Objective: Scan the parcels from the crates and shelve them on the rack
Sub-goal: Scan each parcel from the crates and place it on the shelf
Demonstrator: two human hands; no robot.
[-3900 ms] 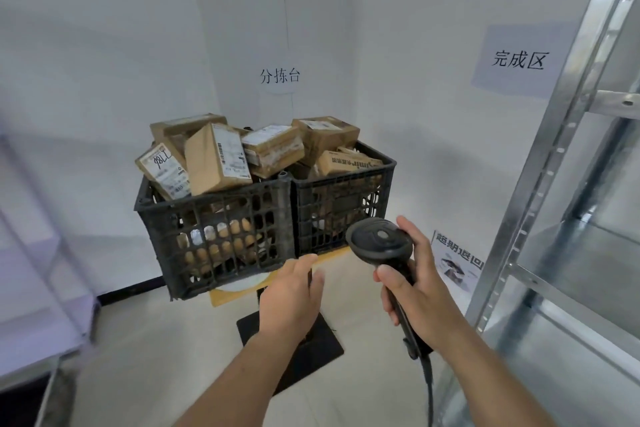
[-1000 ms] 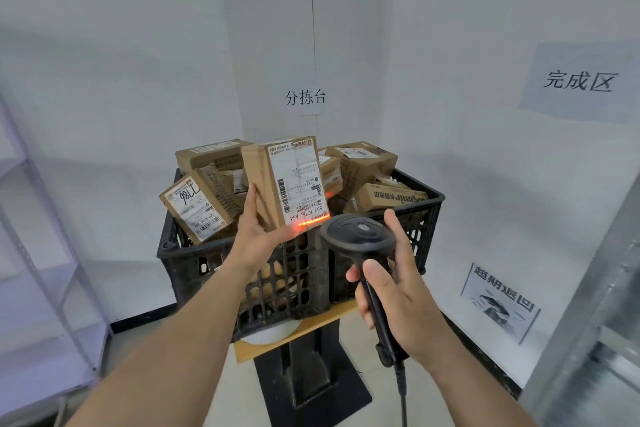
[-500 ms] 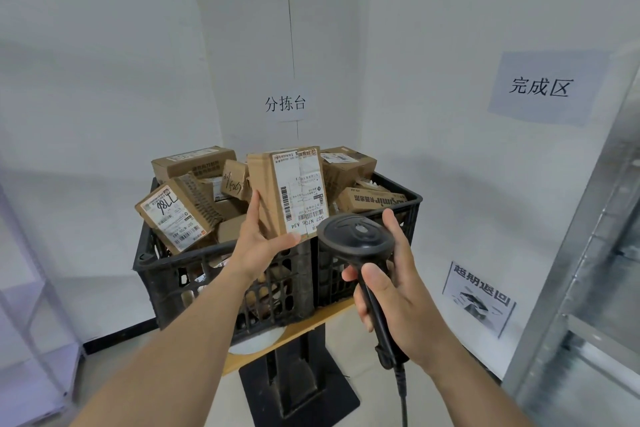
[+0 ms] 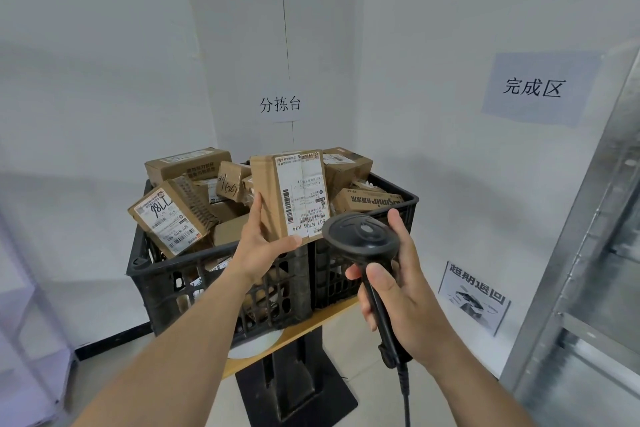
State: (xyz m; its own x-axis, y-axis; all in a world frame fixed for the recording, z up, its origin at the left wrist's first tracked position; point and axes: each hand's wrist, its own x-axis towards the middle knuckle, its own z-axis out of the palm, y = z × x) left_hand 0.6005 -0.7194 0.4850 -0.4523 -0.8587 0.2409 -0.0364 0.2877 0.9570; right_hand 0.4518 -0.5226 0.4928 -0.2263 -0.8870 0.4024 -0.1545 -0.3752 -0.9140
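My left hand [image 4: 260,246] holds a brown cardboard parcel [image 4: 289,194] upright above the crates, its white label facing me. My right hand [image 4: 398,291] grips the handle of a black barcode scanner [image 4: 362,236], whose head sits just right of the parcel's lower corner. No scan light shows on the label. Two black plastic crates [image 4: 166,274] stand side by side on a small stand, piled with several brown parcels [image 4: 169,215].
A metal rack [image 4: 588,253] rises at the right edge, with bare shelves. Another pale shelf unit [image 4: 20,322] stands at the far left. Paper signs hang on the white walls. The stand has a black post and base [image 4: 294,381] on the floor.
Since 3.9 s ago my left hand has taken a parcel out of the crates. A red scan line lay on its label one second ago and is gone now.
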